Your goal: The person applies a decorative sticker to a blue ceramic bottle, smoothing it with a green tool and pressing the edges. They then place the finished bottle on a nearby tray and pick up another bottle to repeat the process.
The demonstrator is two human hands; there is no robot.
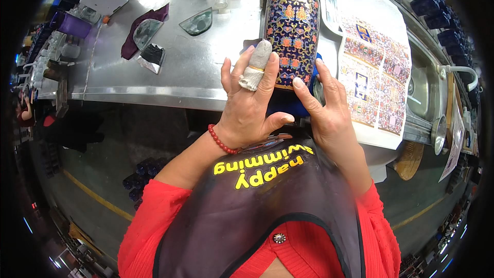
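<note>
A dark blue vase [292, 36] with floral patterning rests near the edge of a metal counter [123, 80], its long axis running away from the person, ahead of and between two hands. The left hand [246, 100], fingers spread, one in a grey cloth finger cover [259, 62], appears to touch its near left side; the right hand [332, 116], also spread, sets its index fingertip at the near right corner. Neither is clearly nearer. A sheet of printed patterns [370, 98] lies rightward. Yellow lettering [262, 167] runs upside down across a dark apron [257, 208].
</note>
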